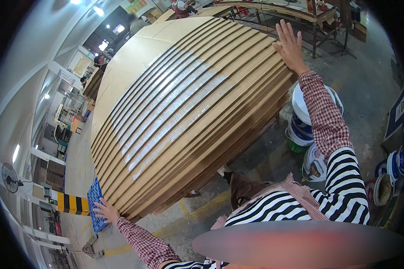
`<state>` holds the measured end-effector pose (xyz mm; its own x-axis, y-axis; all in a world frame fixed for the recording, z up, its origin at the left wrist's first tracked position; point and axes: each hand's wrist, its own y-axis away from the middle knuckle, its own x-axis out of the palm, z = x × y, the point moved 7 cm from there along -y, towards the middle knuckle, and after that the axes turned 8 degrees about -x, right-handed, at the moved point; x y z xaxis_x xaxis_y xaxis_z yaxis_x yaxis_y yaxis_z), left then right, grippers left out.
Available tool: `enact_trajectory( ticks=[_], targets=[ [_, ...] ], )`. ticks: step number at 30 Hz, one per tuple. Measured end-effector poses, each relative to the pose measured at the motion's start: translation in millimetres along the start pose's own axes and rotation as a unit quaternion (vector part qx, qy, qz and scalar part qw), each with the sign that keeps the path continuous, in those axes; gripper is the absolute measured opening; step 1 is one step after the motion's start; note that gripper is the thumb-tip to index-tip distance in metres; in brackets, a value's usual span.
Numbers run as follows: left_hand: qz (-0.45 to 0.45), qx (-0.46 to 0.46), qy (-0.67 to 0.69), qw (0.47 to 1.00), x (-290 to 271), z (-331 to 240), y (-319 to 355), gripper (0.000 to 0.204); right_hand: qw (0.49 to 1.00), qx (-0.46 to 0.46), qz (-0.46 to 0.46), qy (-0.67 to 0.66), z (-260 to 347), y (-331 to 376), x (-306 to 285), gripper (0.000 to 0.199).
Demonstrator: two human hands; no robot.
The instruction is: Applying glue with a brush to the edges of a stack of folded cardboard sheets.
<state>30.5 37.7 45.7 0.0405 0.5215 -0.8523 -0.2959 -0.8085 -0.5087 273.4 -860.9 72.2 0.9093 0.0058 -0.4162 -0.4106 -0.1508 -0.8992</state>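
Note:
A large stack of brown cardboard sheets (pixel 238 85) lies in front of me, its sheets fanned in overlapping steps. A glossy, whitish wet-looking patch (pixel 166 103) runs across the middle of the steps. My right hand (pixel 292 49) is spread flat against the stack's far right end, fingers apart. At the near left end, my left hand (pixel 106 211) has its fingers stretched out beside the sheets' edge, in front of a blue plastic crate (pixel 94 197). Neither hand is closed on anything. What supports the stack is mostly hidden beneath it.
White and blue buckets (pixel 302 107) stand on the floor under my right arm, with another bucket (pixel 315 163) nearer. More tubs (pixel 384 190) sit at the far right. A workbench (pixel 296 11) is at the back; other people (pixel 181 9) are beyond the stack. A fan (pixel 10 178) is at left.

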Motion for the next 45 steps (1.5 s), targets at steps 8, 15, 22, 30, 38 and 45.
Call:
enact_trajectory(
  ticks=[8,15,22,30,38,45],
  targets=[
    [0.131,0.096,0.356,0.92,10.8,-3.7,-1.3,0.062,0.979,0.038,0.192,-0.047,-12.3,12.9,43.2,0.049],
    [0.179,0.046,0.355,0.916,-2.0,-12.3,14.0,0.06,0.951,0.123,0.132,-0.25,-16.7,15.0,36.1,0.04],
    [0.162,0.043,0.376,0.912,-14.4,-11.2,20.9,0.056,0.949,0.148,0.115,-0.252,-14.9,13.4,28.4,0.037],
    [0.125,0.023,0.364,0.923,5.1,0.5,3.1,0.055,0.94,0.174,0.103,-0.274,-19.1,15.6,32.9,0.034],
    [0.11,0.021,0.375,0.92,0.3,-4.4,8.6,0.051,0.941,0.167,0.082,-0.283,-18.4,12.9,30.1,0.032],
    [0.082,0.028,0.372,0.924,6.1,3.3,0.7,0.051,0.937,0.187,0.095,-0.278,-18.7,12.5,29.1,0.035]
  ],
)
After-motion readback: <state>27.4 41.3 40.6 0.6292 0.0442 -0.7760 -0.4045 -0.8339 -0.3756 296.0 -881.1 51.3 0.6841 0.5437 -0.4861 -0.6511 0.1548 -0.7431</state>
